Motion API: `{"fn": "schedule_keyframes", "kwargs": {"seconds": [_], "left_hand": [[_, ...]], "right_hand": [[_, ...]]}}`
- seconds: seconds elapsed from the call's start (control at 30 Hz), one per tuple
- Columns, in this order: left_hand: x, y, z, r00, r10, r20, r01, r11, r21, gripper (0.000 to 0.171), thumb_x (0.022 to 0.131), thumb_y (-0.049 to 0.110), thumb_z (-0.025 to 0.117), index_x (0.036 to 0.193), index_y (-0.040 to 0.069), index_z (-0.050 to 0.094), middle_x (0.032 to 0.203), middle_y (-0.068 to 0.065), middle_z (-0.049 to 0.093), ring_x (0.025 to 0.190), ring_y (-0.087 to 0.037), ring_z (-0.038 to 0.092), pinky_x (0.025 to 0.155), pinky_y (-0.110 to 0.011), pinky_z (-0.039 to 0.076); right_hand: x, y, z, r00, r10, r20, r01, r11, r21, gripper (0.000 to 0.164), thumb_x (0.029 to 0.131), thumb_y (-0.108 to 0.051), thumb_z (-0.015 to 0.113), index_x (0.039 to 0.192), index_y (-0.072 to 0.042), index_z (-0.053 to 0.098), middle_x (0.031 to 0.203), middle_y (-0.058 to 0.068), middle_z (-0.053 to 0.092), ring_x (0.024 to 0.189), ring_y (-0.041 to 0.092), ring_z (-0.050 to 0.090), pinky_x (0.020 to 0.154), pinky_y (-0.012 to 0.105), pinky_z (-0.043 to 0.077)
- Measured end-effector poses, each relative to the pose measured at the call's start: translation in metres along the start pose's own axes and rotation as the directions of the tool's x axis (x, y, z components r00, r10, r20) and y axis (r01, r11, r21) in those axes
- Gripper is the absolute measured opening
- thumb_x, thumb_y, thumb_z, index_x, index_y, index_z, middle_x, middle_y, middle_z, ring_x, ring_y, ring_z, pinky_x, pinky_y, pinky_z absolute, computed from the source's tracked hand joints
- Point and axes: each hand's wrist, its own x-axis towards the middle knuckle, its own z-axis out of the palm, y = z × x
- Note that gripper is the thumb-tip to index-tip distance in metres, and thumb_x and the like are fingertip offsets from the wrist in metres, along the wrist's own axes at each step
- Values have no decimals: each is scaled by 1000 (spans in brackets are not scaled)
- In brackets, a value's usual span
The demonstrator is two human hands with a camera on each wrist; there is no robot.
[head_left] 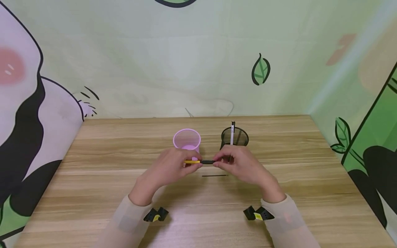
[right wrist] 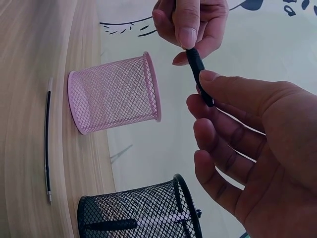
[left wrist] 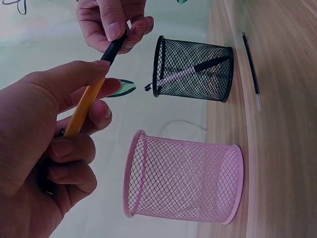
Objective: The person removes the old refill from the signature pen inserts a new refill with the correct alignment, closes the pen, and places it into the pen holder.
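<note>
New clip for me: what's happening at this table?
A person is handling a yellow-and-black pen with both hands: the left hand grips the yellow barrel, and the right hand pinches the black end. Whether that end is being fitted or removed isn't clear. What looks like a refill lies on the table. Beyond the hands stand a pink mesh cup and a black mesh cup holding a white-and-black pen.
</note>
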Motion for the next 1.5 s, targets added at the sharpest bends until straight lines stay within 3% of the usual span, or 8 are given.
{"fn": "schedule_keyframes", "kwargs": {"seconds": [1.5], "left_hand": [[-1, 0, 0, 999, 45, -26, -45, 999, 11, 13, 100, 32, 71, 104, 22, 79, 96, 13, 77, 70, -2, 64, 68, -26, 53]], "right_hand": [[1, -1, 4, 1000, 0, 7, 0, 1000, -3, 10, 95, -17, 77, 104, -17, 80, 86, -9, 68, 75, 11, 60, 65, 24, 50]]}}
